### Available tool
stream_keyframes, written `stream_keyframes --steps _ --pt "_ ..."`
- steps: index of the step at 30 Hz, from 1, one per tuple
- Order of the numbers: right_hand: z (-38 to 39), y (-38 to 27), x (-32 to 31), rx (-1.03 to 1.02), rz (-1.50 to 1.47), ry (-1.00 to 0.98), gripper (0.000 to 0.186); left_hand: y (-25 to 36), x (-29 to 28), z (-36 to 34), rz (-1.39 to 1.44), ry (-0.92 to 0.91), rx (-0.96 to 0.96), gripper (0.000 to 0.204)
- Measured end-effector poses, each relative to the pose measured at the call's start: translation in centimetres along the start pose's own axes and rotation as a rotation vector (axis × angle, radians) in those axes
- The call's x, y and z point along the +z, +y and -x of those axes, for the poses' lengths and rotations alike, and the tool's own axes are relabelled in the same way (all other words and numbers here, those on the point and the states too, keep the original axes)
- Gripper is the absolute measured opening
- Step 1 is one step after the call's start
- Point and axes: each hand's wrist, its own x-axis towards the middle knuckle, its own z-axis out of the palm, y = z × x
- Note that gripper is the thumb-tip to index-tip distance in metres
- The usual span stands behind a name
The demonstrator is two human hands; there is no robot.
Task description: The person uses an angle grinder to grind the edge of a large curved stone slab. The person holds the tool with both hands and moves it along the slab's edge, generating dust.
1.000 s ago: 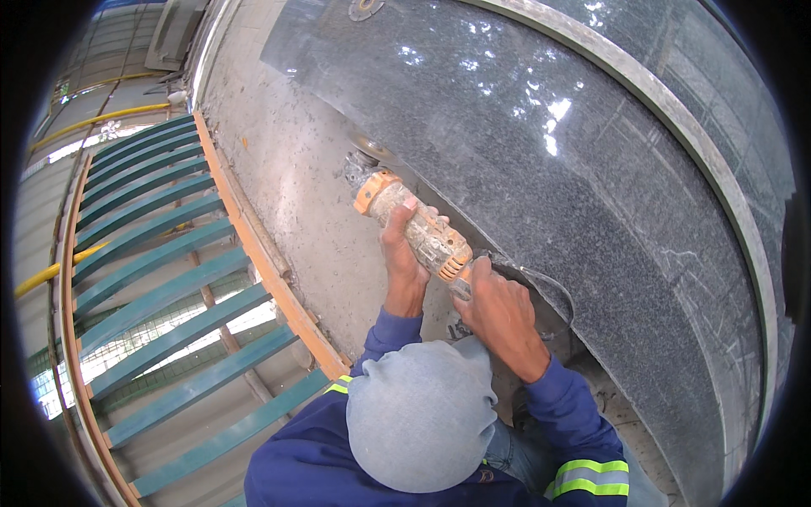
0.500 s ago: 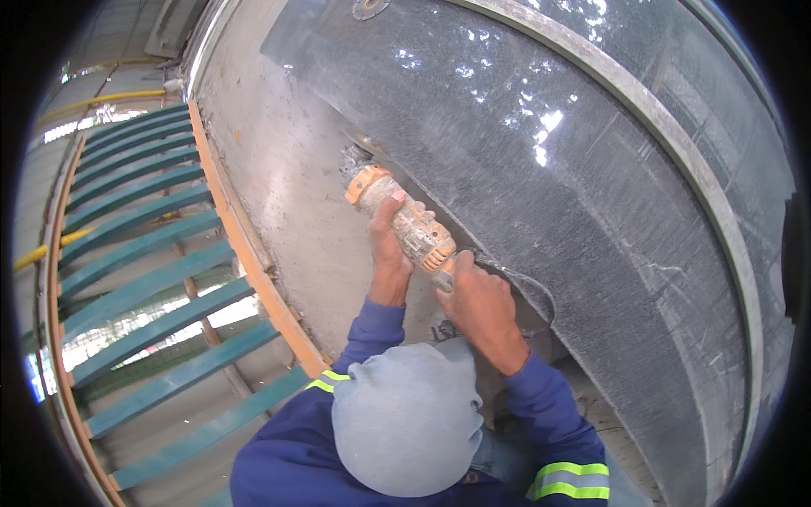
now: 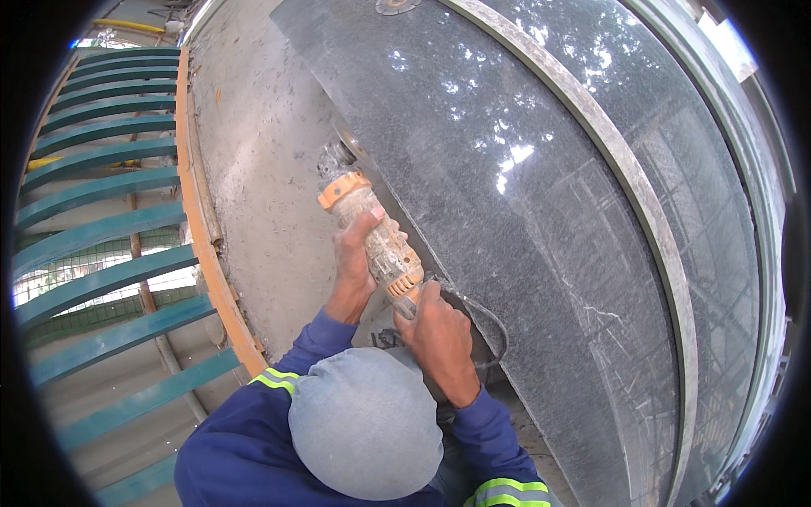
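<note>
A dusty orange angle grinder (image 3: 372, 237) is held in both my hands, tilted with its head pointing away from me. My left hand (image 3: 353, 266) wraps under its body, thumb on top. Around the narrow rear end my right hand (image 3: 441, 340) is closed. The grinder's disc (image 3: 351, 142) stands on edge at the long left edge of a dark, polished stone slab (image 3: 473, 220); I cannot tell whether it touches the stone. A cable (image 3: 498, 323) loops from the rear of the tool beside my right hand.
Left of the dusty concrete floor (image 3: 253, 127) lies a frame of green slats (image 3: 110, 220) with an orange side rail (image 3: 203, 245). A pale stone strip (image 3: 625, 152) crosses the slab. A round disc (image 3: 395, 5) lies at its far end. A rounded grey cloth-covered shape (image 3: 363, 422) fills the space between my arms.
The whole view has shifted, so hands and grinder appear farther left. Less dust haze hangs around the disc, which shows more clearly. Both hands keep their grip.
</note>
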Motion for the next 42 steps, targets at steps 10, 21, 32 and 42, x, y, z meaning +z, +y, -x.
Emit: stream_keyframes --steps 10,21,32,42 --pt "0.1 -0.2 -0.7 0.027 -0.008 -0.062 0.045 0.6 1.0 1.0 0.038 0.065 -0.007 0.037" --pt "-0.1 0.0 1.1 0.031 -0.023 -0.024 0.044 0.0 -0.1 -0.1 0.019 0.053 -0.018 0.035" --pt "-0.7 0.1 2.8 -0.073 0.020 0.101 0.044 -0.6 -1.6 -2.3 0.063 -0.072 0.040 0.034" --pt "-1.5 -0.2 2.4 0.037 0.060 0.081 0.049 -1.7 -1.8 -3.8 0.137 -0.085 0.043 0.035"
